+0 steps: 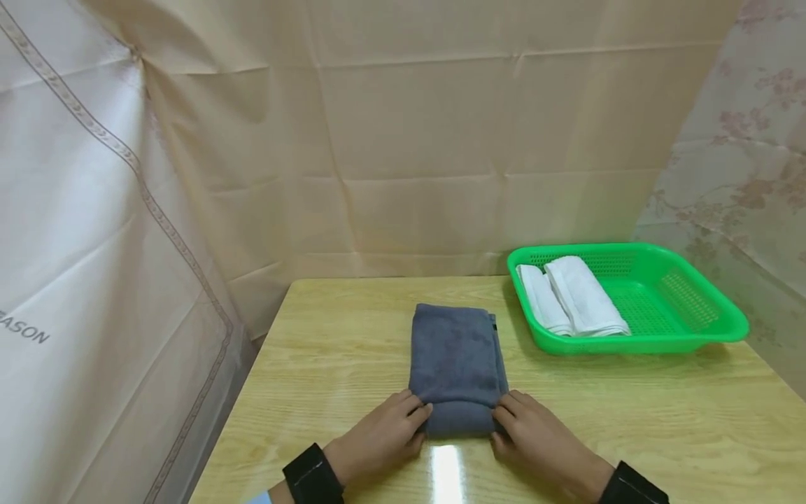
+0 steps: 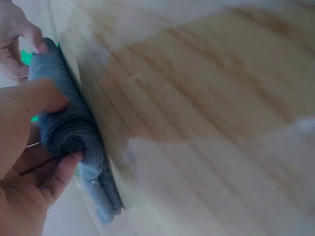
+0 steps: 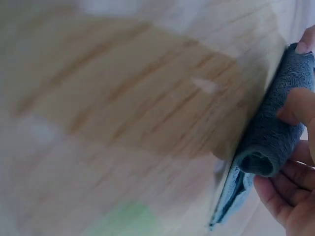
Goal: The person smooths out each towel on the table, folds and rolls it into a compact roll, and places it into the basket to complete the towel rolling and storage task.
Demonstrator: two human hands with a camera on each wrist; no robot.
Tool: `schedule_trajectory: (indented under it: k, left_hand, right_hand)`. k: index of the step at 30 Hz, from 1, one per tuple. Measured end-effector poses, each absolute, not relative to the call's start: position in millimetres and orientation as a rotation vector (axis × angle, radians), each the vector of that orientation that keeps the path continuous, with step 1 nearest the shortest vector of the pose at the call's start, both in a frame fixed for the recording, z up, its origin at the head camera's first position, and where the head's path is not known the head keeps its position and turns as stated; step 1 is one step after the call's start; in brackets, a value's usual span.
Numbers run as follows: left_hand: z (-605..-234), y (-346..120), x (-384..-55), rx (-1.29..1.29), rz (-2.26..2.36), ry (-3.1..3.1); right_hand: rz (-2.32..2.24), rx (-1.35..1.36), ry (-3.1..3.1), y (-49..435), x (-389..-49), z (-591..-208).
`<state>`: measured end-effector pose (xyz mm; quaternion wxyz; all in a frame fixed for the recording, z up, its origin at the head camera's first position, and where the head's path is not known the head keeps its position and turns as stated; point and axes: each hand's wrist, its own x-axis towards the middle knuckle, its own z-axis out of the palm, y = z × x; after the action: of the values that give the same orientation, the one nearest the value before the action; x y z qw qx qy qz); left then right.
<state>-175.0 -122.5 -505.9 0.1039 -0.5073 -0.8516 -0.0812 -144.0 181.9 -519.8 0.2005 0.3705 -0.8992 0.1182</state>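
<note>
A dark grey-blue towel (image 1: pixel 455 353) lies folded on the table, its near end turned into a roll that shows as a spiral in the left wrist view. My left hand (image 1: pixel 387 432) grips the left end of the roll between thumb and fingers. At the opposite end, my right hand (image 1: pixel 538 441) holds the roll the same way; in the right wrist view the rolled towel (image 3: pixel 275 118) has a round hollow at its end. The towel's far part stays flat on the wood.
A green plastic basket (image 1: pixel 693 343) stands at the table's back right, with two folded white towels (image 1: pixel 585 297) in its left side. The wooden table (image 1: pixel 327 350) meets a beige cloth hanging (image 1: pixel 409 140) behind. A white cloth (image 1: pixel 94 280) hangs on the left.
</note>
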Motion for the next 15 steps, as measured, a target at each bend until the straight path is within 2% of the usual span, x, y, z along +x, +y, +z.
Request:
schedule_trajectory:
  k: [10,15]
  left_hand:
    - [-507.9,-126.7,-183.5,-1.393,-0.71,-2.684]
    - [-506.3,-120.4,-189.3,-1.22,-0.801,-2.731]
  right_hand:
    - [1.138,0.809,-2.838,192.0,-156.8,-512.2]
    - [1.256,0.746,-2.803,192.7,-165.2,-517.3]
